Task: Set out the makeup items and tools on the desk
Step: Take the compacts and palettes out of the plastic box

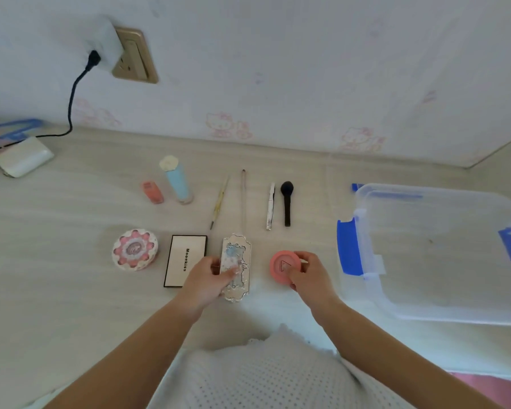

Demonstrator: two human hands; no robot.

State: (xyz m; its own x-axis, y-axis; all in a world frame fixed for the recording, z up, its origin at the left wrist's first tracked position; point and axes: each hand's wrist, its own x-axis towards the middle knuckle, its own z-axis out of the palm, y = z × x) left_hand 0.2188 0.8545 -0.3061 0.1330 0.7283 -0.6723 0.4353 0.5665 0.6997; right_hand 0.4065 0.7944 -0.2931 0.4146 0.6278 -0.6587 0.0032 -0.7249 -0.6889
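The worktop [71, 290] meets the wall at its far edge; bare surface lies on its left side, and a clear bin [437, 249] fills the right. Along the near edge sit 4 items: a flower compact [135, 250], a white palette [185, 259], a silver case [237, 265] and a pink compact [283, 266]. The left hand [207, 278] has its fingers curled round the silver case. The right hand [307, 273] pinches the pink compact. Behind, a brush [286, 203] lies apart.

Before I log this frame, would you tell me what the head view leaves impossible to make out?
- Ornate silver palette: left edge hidden by the left hand.
- Pink round compact: near side covered by the right hand.
- Clear storage bin: cut off by the right edge.
- Pink tube label: too blurred.
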